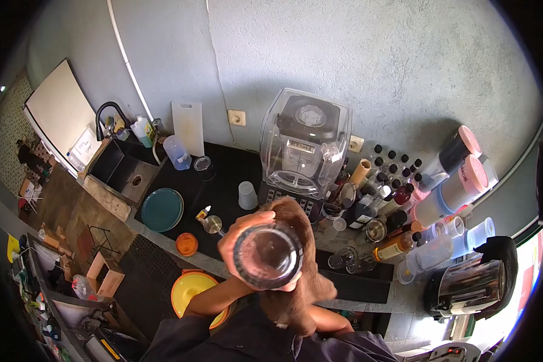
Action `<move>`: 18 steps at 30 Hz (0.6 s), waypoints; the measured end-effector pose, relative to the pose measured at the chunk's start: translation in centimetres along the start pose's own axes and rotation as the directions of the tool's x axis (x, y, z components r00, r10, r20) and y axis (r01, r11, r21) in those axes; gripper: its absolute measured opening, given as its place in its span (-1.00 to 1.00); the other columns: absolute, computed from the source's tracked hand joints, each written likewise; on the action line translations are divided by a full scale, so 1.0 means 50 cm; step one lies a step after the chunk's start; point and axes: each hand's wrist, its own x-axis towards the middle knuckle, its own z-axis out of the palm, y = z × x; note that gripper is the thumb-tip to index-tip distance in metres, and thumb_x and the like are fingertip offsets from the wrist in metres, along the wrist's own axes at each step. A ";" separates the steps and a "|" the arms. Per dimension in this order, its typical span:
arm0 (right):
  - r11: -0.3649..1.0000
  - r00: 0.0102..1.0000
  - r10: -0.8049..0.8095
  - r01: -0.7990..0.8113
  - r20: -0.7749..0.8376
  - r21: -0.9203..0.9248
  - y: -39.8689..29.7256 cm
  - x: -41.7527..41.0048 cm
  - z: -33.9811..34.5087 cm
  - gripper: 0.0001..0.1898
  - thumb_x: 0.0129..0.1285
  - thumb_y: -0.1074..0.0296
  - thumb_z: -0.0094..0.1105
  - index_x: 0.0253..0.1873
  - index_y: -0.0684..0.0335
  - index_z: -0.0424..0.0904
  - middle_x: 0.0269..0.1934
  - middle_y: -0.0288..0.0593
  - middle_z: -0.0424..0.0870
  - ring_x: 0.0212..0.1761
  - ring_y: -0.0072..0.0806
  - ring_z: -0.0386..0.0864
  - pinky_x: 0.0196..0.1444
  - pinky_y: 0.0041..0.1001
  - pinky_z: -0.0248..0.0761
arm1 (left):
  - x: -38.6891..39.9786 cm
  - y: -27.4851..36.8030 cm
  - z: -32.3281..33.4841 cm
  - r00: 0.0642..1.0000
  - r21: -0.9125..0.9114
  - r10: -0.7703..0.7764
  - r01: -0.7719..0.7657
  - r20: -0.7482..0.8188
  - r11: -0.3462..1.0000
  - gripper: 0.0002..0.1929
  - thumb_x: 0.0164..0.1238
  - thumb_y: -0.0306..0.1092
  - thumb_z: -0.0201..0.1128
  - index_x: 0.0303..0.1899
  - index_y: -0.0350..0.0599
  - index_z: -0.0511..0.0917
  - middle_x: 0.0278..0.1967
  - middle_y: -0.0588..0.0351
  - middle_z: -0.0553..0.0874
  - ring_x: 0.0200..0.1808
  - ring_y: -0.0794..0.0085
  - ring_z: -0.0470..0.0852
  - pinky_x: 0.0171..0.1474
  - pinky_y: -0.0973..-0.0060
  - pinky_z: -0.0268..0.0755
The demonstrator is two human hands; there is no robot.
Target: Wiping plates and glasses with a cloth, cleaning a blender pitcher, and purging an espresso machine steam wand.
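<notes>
Close to the camera, my left hand (232, 240) grips a clear drinking glass (269, 255). The glass is tipped so that one round end faces up at me. A brown cloth (305, 253) drapes along the right side of the glass and hangs down towards my chest. My right forearm runs up into this cloth, which covers most of my right hand (292, 285); the hand appears to hold the cloth against the glass. Both hands are raised above the front edge of the black counter (233, 181).
Beyond my hands stands a blender (305, 145) under a clear cover. Several syrup bottles (391, 181) and lidded plastic jars (452, 190) crowd the right. Upturned glasses (344, 258) sit nearer. Leftward are a teal plate (163, 209), a metal jigger (212, 224) and a black sink (124, 174).
</notes>
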 end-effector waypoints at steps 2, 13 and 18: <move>0.998 0.998 -0.036 0.038 0.043 -0.043 0.074 -0.237 -0.205 -0.52 0.39 0.10 0.35 0.30 0.18 0.59 0.21 -0.11 0.68 0.15 -0.31 0.66 0.25 -0.34 0.50 | -0.002 0.040 -0.057 0.984 0.002 -0.180 0.180 -0.007 0.984 0.22 -0.27 0.16 0.83 0.35 -0.31 0.21 0.24 -0.33 0.56 0.28 -0.04 0.63 0.35 0.09 0.54; 0.926 0.977 -0.145 0.078 -0.158 -0.370 -0.089 0.040 -0.044 -0.53 0.39 0.05 0.32 0.20 0.29 0.64 0.10 -0.12 0.75 0.05 -0.37 0.71 0.13 -0.40 0.56 | -0.016 0.026 -0.004 0.691 -0.477 -0.657 0.705 0.300 0.524 -0.03 0.15 0.04 0.55 0.42 -0.39 0.22 0.38 -0.41 0.49 0.57 -0.18 0.32 0.56 -0.05 0.26; 0.992 0.993 -0.025 0.010 -0.119 -0.125 -0.076 0.014 -0.048 -0.24 0.28 -0.06 0.40 0.30 0.56 0.48 0.13 0.04 0.71 0.02 -0.37 0.75 0.11 -0.41 0.63 | 0.002 0.017 -0.013 0.587 -0.508 -0.664 0.790 0.463 0.344 -0.01 0.02 0.08 0.71 0.33 -0.30 0.29 0.42 -0.50 0.44 0.43 -0.07 0.55 0.45 -0.02 0.46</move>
